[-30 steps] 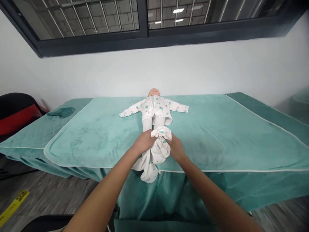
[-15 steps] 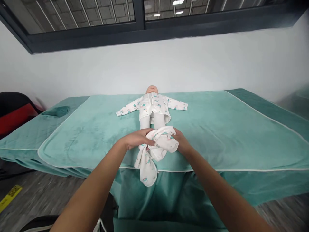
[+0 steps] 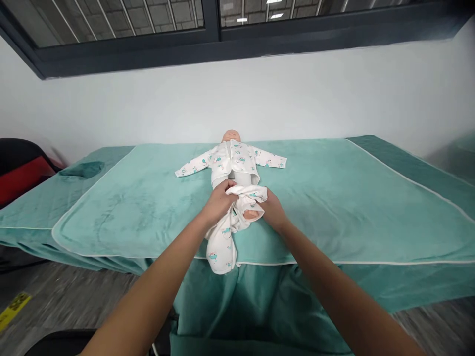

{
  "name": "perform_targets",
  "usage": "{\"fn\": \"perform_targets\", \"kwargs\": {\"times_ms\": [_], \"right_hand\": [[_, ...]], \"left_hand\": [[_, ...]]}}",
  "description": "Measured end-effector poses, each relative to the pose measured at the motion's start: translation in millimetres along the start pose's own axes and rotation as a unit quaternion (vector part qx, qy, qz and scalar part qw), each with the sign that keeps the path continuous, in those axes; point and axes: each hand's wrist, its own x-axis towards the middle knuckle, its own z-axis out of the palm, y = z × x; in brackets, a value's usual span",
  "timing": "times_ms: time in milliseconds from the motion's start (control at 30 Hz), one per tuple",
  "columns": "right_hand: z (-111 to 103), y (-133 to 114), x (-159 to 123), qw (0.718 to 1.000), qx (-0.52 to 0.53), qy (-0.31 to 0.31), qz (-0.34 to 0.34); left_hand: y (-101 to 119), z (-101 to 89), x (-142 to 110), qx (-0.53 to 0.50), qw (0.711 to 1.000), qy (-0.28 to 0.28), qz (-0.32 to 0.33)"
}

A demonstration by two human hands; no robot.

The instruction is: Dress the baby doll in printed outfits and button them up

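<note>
Head view: the left hand [image 3: 219, 201] and right hand [image 3: 273, 210] both grasp bunched, printed trousers [image 3: 221, 243] at six o'clock of the doll [image 3: 231, 135], one rumpled leg drooping past the bed's [image 3: 33, 202] piped front edge [image 3: 334, 262]. Plush green cover [image 3: 352, 207] spreads wide towards three and nine o'clock.

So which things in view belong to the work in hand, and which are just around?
Part of the work:
- left hand and right hand, both holding the printed white garment
- doll wearing the printed jacket
- green cover under the doll

Just around:
- red-and-black object, far left
- yellow floor strip
- barred window
</note>
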Motion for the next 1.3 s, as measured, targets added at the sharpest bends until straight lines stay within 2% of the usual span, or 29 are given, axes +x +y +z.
{"fn": "perform_targets", "kwargs": {"times_ms": [67, 100, 133, 200, 267, 300, 433, 533, 600, 700, 800, 867, 933, 967, 1033, 1100, 1167, 1233, 1300], "right_hand": [[3, 0, 9, 0.999, -0.021, 0.032, 0.009], [5, 0, 13, 0.999, -0.027, 0.043, 0.014], [7, 0, 17, 0.998, -0.030, 0.048, 0.018], [9, -1, 20, 0.997, -0.040, 0.057, 0.027], [10, -2, 22, 0.996, -0.047, 0.063, 0.038], [10, -2, 22, 0.996, -0.049, 0.065, 0.043], [5, 1, 25, 0.996, -0.036, 0.064, 0.041], [-1, -2, 30, 0.999, -0.010, 0.050, 0.007], [-5, -12, 32, 0.999, 0.019, 0.015, -0.035], [-7, -42, 37, 0.987, 0.041, -0.104, -0.116], [1, -79, 49, 0.965, -0.083, -0.214, -0.129], [10, -98, 63, 0.935, -0.202, -0.270, -0.104], [20, -107, 80, 0.904, -0.255, -0.331, -0.090], [24, -106, 88, 0.895, -0.244, -0.363, -0.088], [29, -96, 102, 0.889, -0.160, -0.420, -0.086], [32, -76, 113, 0.896, -0.041, -0.438, -0.064], [33, -54, 120, 0.896, 0.078, -0.437, -0.012], [34, -37, 125, 0.877, 0.188, -0.440, 0.052], [35, -28, 125, 0.843, 0.279, -0.448, 0.098]], "left_hand": [[3, -8.2, 2, 0.013, 0.996, -0.084, -0.015], [4, -11.7, 6, 0.039, 0.994, -0.099, -0.014], [3, -14.1, 10, 0.070, 0.994, -0.085, -0.006], [0, -14.6, 21, 0.125, 0.992, 0.004, 0.015], [-6, -10.0, 30, 0.143, 0.986, 0.086, 0.021], [-10, -6.9, 33, 0.140, 0.985, 0.100, 0.017], [-18, -2.6, 30, 0.117, 0.989, 0.087, 0.004], [-19, -14.9, 18, 0.047, 0.998, 0.035, -0.025], [-20, -25.3, 10, -0.036, 0.998, -0.002, -0.059], [-24, -32.2, 5, -0.161, 0.982, -0.015, -0.097], [-29, -26.0, 12, -0.238, 0.966, 0.013, -0.104], [-31, -20.1, 19, -0.257, 0.960, 0.046, -0.103], [-31, -18.6, 24, -0.270, 0.954, 0.074, -0.105], [-31, -20.4, 25, -0.274, 0.953, 0.079, -0.108], [-33, -28.8, 23, -0.267, 0.955, 0.060, -0.113], [-38, -40.7, 19, -0.248, 0.962, 0.014, -0.113], [-45, -51.3, 14, -0.238, 0.965, -0.034, -0.107], [-51, -56.5, 11, -0.240, 0.963, -0.059, -0.105], [-53, -55.2, 10, -0.238, 0.963, -0.058, -0.110]]}}
